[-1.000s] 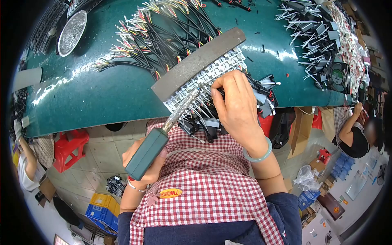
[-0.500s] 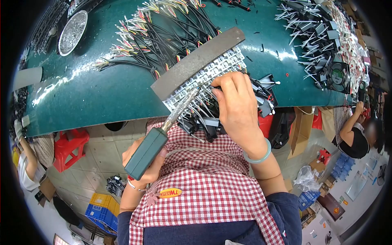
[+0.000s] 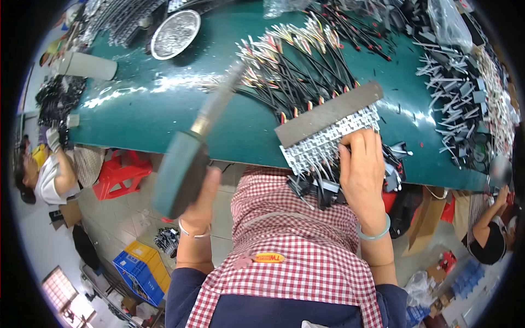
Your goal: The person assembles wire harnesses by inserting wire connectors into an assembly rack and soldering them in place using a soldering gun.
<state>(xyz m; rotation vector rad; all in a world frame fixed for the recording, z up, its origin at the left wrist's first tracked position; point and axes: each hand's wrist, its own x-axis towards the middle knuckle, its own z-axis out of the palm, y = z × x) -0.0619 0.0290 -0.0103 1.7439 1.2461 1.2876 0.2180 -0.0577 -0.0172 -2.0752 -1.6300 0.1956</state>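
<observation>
My left hand (image 3: 202, 199) is wrapped round the green handle of a soldering tool (image 3: 183, 169); its metal shaft points up over the table and is blurred. My right hand (image 3: 363, 167) has its fingers together at the lower edge of a white circuit board panel (image 3: 328, 136); what its fingertips hold is hidden. A dark flat bar (image 3: 331, 113) lies along the panel's upper edge. Black cables with stripped coloured ends (image 3: 295, 60) fan out above the bar. Black parts with white leads (image 3: 325, 186) hang at the panel's lower edge.
The green table (image 3: 131, 120) bears an oval metal dish (image 3: 175, 34), a white cylinder (image 3: 90, 65) and, at the right, a pile of black parts with white leads (image 3: 456, 104). Other people (image 3: 57, 175) are at both sides. A red stool (image 3: 121, 175) and crates (image 3: 143, 270) stand below.
My left hand has lifted the tool away from the panel, to the left. The view has shifted, so the table things appear lower and further right. My right hand stays at the panel.
</observation>
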